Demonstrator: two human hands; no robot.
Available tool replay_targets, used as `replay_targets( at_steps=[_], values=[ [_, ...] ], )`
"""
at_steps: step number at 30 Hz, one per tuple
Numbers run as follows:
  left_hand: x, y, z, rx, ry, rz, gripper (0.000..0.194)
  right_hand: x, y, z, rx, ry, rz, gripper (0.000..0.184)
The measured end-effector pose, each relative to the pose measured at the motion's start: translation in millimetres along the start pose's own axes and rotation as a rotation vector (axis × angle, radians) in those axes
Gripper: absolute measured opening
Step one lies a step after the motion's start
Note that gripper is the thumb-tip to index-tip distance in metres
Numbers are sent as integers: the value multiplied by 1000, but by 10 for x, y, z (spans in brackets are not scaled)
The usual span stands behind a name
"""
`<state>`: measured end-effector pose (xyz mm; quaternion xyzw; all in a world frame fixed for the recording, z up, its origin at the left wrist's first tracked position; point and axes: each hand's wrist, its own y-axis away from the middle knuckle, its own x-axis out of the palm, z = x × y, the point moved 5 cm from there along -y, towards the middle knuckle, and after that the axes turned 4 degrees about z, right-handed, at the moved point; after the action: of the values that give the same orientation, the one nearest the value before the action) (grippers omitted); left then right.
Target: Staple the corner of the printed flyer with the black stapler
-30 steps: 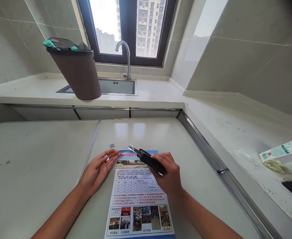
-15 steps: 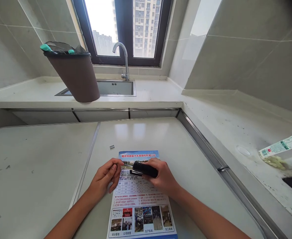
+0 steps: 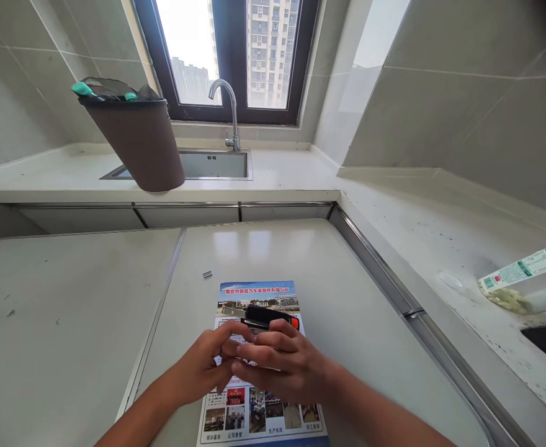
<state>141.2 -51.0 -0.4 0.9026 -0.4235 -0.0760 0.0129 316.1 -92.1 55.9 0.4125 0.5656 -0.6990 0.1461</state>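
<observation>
A black stapler (image 3: 266,315) with a red patch at its right end lies on the printed sheet (image 3: 259,288). Its metal part (image 3: 233,311) sticks out to the left. Just in front of it, my two hands meet over the sheet. My left hand (image 3: 208,363) has its fingers curled and pressed together; anything between them is hidden. The fingers of my right hand (image 3: 286,363) are stretched out and apart, their tips against my left fingers. One right finger is beside the stapler's red end. My right thumb is out of sight.
Small metallic strips, like staples (image 3: 207,274), lie beyond the sheet on the white table (image 3: 338,292). A brown bin (image 3: 138,143) stands by the sink (image 3: 214,164) and faucet (image 3: 233,115). A clear labelled container (image 3: 528,282) is on the right counter.
My right hand has let go of the stapler, which now rests on the sheet. Both hands have come nearer to me and together; my left has left the stapler's metal part.
</observation>
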Motion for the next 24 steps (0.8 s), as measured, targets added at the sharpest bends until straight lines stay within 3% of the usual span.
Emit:
replay_targets(
  at_steps=[5, 13, 16, 20, 24],
  values=[
    [45, 2, 4, -1, 43, 54, 20, -38, -56, 59, -68, 27, -57, 15],
    [21, -19, -88, 82, -7, 16, 5, -89, -59, 35, -36, -27, -60, 26],
    [-9, -17, -84, 90, -19, -16, 14, -90, -15, 16, 0, -56, -89, 25],
    [-246, 9, -116, 202, -119, -237, 27, -161, 84, -157, 104, -118, -184, 26],
    [-618, 70, -107, 121, -485, -586, 26, -284, 290, -688, 474, -105, -276, 20]
  ],
)
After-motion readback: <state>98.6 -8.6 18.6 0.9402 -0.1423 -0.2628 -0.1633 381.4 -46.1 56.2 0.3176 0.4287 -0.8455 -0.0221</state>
